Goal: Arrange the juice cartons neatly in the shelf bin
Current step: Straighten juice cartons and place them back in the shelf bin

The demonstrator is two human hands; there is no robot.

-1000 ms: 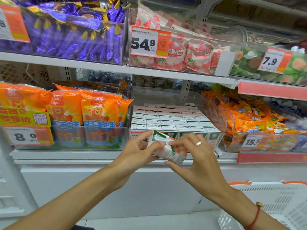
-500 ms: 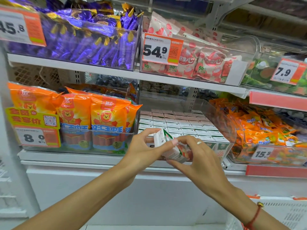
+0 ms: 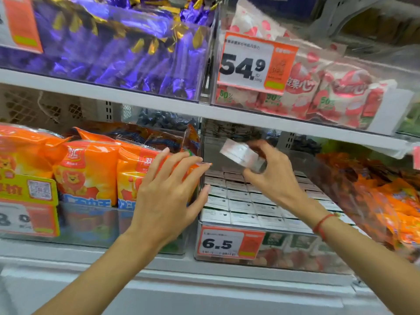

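Note:
A clear shelf bin (image 3: 281, 260) with a 6.5 price tag holds several white-topped juice cartons (image 3: 241, 201) packed upright in tight rows. My right hand (image 3: 272, 176) grips one small juice carton (image 3: 241, 153), blurred and tilted, above the rear rows of the bin. My left hand (image 3: 168, 194) is open with fingers spread. It hovers at the bin's left wall, in front of the orange sausage packs, and holds nothing.
Orange sausage packs (image 3: 91, 173) fill the bin to the left, orange snack packs (image 3: 391, 201) the bin to the right. The upper shelf (image 3: 159, 103) hangs low over the cartons, carrying purple candies (image 3: 113, 46) and red-white pouches (image 3: 318, 87).
The carton went from both hands to my right hand alone, which lifted it up and back over the bin. My left hand let go and opened. The view moved closer to the shelf.

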